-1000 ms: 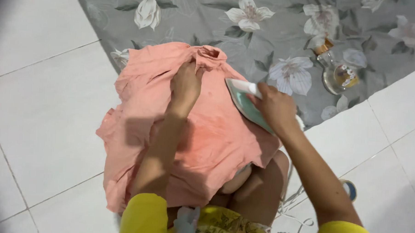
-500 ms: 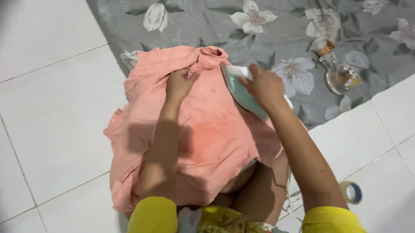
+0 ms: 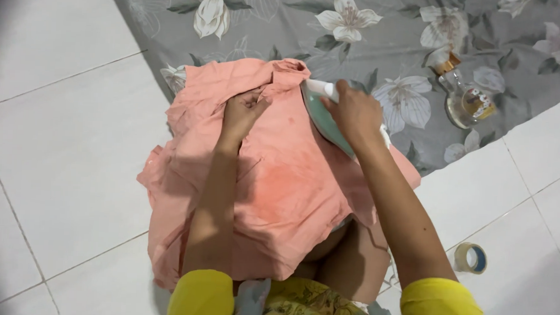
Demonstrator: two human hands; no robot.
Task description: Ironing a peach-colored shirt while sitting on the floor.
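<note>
Leftmost, bare white floor tiles [image 3: 50,168] are seen. A salmon-pink shirt [image 3: 279,195] is spread over the person's lap and onto a grey floral cloth [image 3: 384,31]. The left hand [image 3: 243,111] is pressed on the shirt just below the collar — fingers curled, pinching fabric. The right hand [image 3: 355,111] is closed around the handle of a pale green iron [image 3: 323,118] at the shirt's right edge. Further right, a glass bottle [image 3: 461,98] lies on the cloth — a tape roll [image 3: 471,258] on the tiles.

bright, even light; dark left corners
</note>
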